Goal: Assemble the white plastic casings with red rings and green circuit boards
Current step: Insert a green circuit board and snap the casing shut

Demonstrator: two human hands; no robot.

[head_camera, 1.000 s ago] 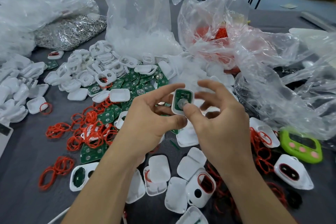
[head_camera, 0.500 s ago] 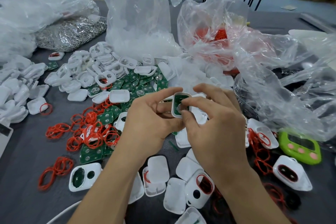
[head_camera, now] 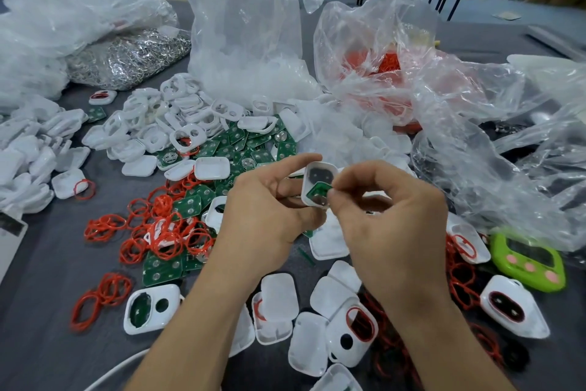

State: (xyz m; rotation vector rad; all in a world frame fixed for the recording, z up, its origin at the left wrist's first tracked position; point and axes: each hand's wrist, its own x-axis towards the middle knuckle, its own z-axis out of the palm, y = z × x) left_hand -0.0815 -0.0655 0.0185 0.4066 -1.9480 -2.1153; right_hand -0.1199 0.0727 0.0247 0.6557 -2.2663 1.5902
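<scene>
My left hand [head_camera: 269, 210] grips a white plastic casing [head_camera: 318, 183] by its edges, open side toward me. A green circuit board [head_camera: 318, 193] sits tilted in the casing's lower half, and my right hand [head_camera: 387, 216] pinches it with thumb and fingertips. The casing's upper half shows a dark hole. Loose red rings [head_camera: 158, 232], green boards [head_camera: 253, 149] and white casings [head_camera: 177, 124] lie spread on the grey table [head_camera: 47, 295] behind and left of my hands.
Clear plastic bags [head_camera: 247, 41] stand at the back, one holding red rings [head_camera: 380, 64], one metal parts [head_camera: 126, 57]. Casing halves [head_camera: 279, 295] lie under my wrists. A green timer [head_camera: 529, 260] sits at the right. A white cable [head_camera: 111, 371] runs at bottom left.
The board lay flat in the casing one second ago. My right hand closed onto it, and now it sits tilted in the lower half, with the casing's dark hole exposed above it.
</scene>
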